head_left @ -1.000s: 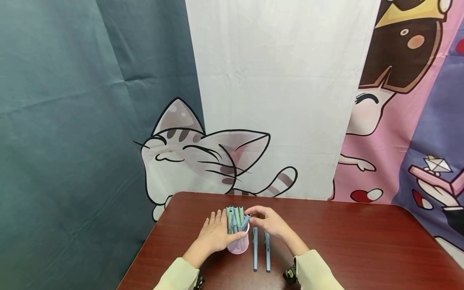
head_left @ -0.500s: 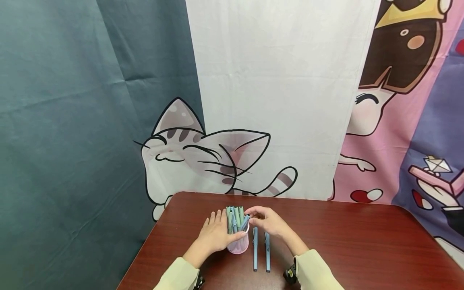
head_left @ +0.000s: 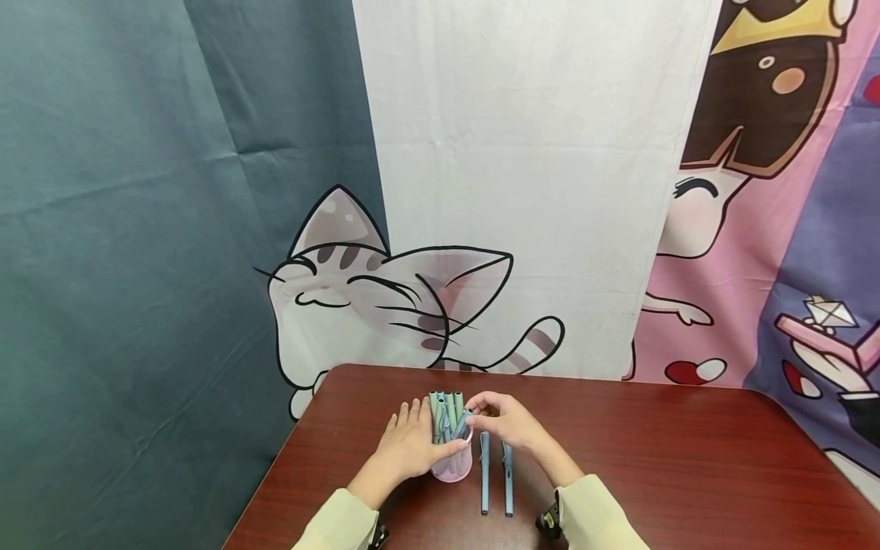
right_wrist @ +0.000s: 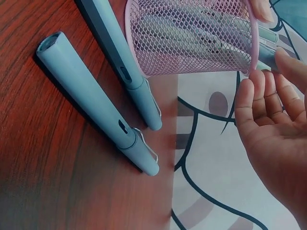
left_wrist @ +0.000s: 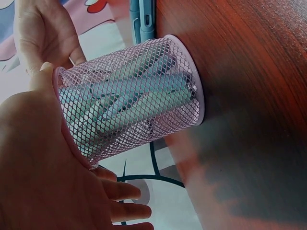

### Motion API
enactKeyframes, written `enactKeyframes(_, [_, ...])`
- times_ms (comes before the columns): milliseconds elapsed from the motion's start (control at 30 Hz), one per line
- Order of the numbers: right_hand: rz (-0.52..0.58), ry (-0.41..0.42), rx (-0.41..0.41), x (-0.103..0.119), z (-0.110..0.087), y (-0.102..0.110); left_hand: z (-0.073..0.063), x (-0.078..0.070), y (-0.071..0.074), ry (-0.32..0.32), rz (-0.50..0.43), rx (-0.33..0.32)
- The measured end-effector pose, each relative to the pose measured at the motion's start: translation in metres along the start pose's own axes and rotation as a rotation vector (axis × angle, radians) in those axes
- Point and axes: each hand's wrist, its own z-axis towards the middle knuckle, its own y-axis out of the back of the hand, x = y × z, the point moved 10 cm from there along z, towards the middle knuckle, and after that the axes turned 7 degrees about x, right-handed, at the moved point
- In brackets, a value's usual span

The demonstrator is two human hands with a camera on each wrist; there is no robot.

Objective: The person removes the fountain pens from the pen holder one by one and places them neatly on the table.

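Observation:
A pink mesh pen holder (head_left: 451,467) stands upright on the table, filled with several green pens (head_left: 450,410) and blue ones. My left hand (head_left: 404,444) lies against its left side, fingers straight and spread, thumb stretched across the front near the rim. At the right of the rim, my right hand (head_left: 512,422) pinches the upper end of a slanted blue pen (right_wrist: 268,56) between thumb and fingers. That pen's lower part is inside the mesh. Two more blue pens, a nearer-left one (head_left: 484,477) and a right one (head_left: 508,483), lie side by side right of the holder.
The reddish-brown wooden table (head_left: 660,458) ends at a far edge just behind the holder. A cloth backdrop with a cartoon cat (head_left: 357,305) hangs beyond it. Dark wrist bands (head_left: 548,522) show at the sleeve cuffs.
My right thumb and fingers have moved slightly inward over the slanted blue pen's top, which has shifted a little to the left. My left hand and the holder stay put.

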Motion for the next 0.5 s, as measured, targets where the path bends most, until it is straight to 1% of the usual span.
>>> enactKeyframes(100, [-0.022, 0.003, 0.009, -0.008, 0.002, 0.0, 0.0, 0.0, 0.0, 0.001, -0.005, 0.0])
enactKeyframes(200, [-0.054, 0.011, 0.009, -0.009, 0.002, 0.0, 0.0, 0.001, -0.001, -0.001, -0.006, 0.0])
enactKeyframes(367, [-0.054, 0.033, -0.023, -0.001, 0.001, 0.004, 0.001, 0.001, -0.002, -0.005, -0.006, 0.001])
enactKeyframes(500, [-0.034, 0.018, -0.059, 0.007, 0.0, 0.01, 0.001, 0.001, -0.002, -0.007, -0.015, 0.0])
